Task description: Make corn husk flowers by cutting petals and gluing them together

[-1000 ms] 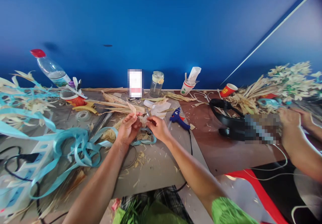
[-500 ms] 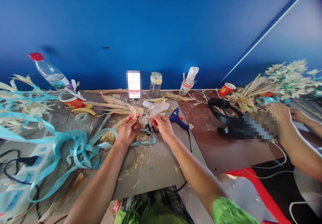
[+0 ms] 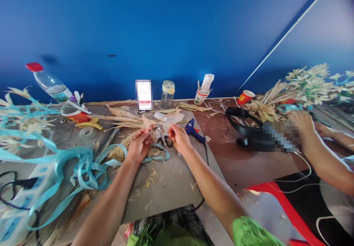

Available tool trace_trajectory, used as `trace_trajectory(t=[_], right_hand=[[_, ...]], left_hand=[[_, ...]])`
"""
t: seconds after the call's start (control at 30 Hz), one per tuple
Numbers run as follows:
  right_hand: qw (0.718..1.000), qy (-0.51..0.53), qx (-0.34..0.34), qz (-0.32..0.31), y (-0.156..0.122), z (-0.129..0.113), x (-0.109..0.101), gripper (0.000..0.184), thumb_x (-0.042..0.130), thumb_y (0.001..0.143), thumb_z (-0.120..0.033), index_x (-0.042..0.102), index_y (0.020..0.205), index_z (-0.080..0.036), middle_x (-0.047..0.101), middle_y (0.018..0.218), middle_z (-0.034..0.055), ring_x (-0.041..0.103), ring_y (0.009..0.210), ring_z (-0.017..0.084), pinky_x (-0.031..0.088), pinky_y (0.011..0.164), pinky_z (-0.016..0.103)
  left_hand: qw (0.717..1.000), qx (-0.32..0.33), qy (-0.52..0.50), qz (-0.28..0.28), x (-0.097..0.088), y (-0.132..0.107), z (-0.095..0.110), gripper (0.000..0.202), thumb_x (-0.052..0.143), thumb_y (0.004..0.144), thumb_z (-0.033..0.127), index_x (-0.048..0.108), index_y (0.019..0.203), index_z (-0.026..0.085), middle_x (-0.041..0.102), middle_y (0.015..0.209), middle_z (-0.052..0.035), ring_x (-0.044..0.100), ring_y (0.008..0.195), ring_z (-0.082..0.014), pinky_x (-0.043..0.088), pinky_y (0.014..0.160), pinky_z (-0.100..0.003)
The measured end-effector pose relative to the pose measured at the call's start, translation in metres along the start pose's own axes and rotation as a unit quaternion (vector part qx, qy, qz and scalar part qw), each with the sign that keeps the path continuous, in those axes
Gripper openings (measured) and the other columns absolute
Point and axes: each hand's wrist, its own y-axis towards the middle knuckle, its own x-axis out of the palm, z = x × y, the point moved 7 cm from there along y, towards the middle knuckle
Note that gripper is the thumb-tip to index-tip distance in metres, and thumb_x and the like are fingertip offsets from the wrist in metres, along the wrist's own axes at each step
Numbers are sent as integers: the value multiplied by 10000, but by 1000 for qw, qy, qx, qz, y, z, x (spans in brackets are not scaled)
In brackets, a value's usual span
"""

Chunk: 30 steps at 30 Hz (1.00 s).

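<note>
blue wall (image 3: 177, 35) above a scrap-strewn tabletop (image 3: 163, 181); pale husk piece (image 3: 147, 122) in the person's left hand (image 3: 140, 144).
its lower end is pinched, long axis roughly upright; the right hand (image 3: 179, 138) is apart, to its right, fingers curled, whether pinching anything cannot be told.

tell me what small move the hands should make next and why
Probably bring the right hand in to the pale husk piece: the left hand pinches it, and the right hand is close by, apart from it. What the right hand holds, if anything, is too small to tell.
</note>
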Motion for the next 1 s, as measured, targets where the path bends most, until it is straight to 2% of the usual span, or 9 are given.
trace_trajectory(t=[0.17,0.37,0.53,0.73,1.0], right_hand=[[999,-27,-41,19,-3,-1,1,471,624,677,-636,587,589,-175,495,499,-30,345,422,64,217,411,230],[992,-115,-55,-20,-14,4,17,527,572,691,-688,595,595,-170,498,493,-23,341,416,64,233,413,228],[990,-123,-47,-50,-17,6,23,533,559,709,-687,602,611,-166,504,509,-17,351,422,62,246,418,226],[987,-115,-90,-67,-18,-1,22,519,538,747,-670,636,655,-169,524,555,-5,379,437,65,268,430,228],[981,-148,-96,-74,-19,1,24,511,518,760,-666,619,668,-174,503,554,-12,356,435,70,252,436,235]], left_hand=[[999,-8,3,-32,8,-2,-3,144,767,628,141,690,742,181,688,1067,-42,350,449,10,353,470,-186],[999,-18,17,-28,7,-2,-9,154,769,621,156,681,747,169,698,1008,-40,354,452,3,339,471,-192],[999,-27,11,-26,4,-1,-12,149,770,631,151,667,739,160,702,962,-32,365,447,-4,345,473,-190],[998,-59,7,-35,6,-4,-17,170,776,634,164,657,754,158,697,887,-18,371,439,-7,366,482,-192],[998,-49,11,-30,9,-6,-14,188,786,611,168,653,744,160,673,819,7,355,441,-10,353,475,-200]])
